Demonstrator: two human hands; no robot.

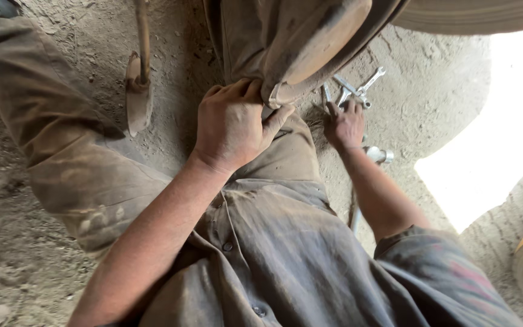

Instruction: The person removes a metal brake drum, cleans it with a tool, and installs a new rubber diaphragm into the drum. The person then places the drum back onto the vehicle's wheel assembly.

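Nearest the camera lay the person's dusty grey-brown buttoned work shirt and, to the left, a bent leg in stained khaki trousers, the posture of someone seated low on the ground. From there both bare forearms stretched forward. The left hand was curled with its fingers drawn together and its thumb pressed in, clamped on the lower edge of a rusty brown curved metal part that hung overhead; the grip looked like a way to steady that part or to brace against it, though what lay under the palm was hidden. Further out, the right hand rested palm down on the ground with its fingers slightly apart, the fingertips touching a loose cluster of silver steel spanners spread on the dirt, as if picking among them; whether it had closed on one could not be told. Just beside the right wrist lay a shiny silver metal socket-like piece, kept within easy reach. To the left, a thin rusty rod with a flat foot stood on the dry sandy earth floor. Beyond, at the top right, curved the pale worn edge of a large tyre.
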